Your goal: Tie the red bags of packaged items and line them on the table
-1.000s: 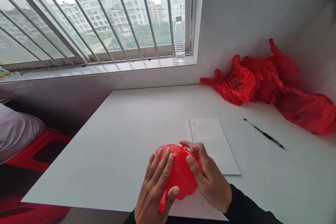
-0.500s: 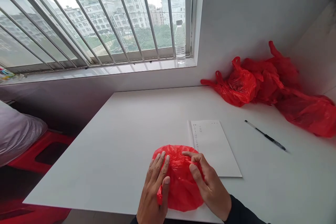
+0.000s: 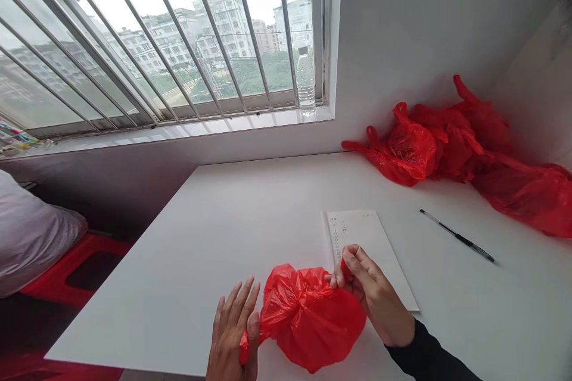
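Observation:
A red plastic bag (image 3: 322,324) lies on the white table close to me, gathered into a knot-like twist on top. One of its handles runs out to my left hand (image 3: 235,327), where it is clamped between the thumb and the side of the palm while the other fingers stretch forward. At the bag's right, my right hand (image 3: 369,277) pinches the other handle between thumb and fingers, raised over the edge of a notebook (image 3: 370,244). What the bag contains, if anything, cannot be seen.
A black pen (image 3: 458,235) lies right of the notebook. More red plastic bags (image 3: 429,143) are heaped by the wall. On the sill of the barred window stands a clear bottle (image 3: 306,83). Red stools (image 3: 67,274) are left of the table (image 3: 179,262), one near a pale cloth-covered shape.
Both hands have moved apart, the left to the left and the right to the right and upward. The bag's gathered top is drawn tighter between them, and the view has shifted slightly.

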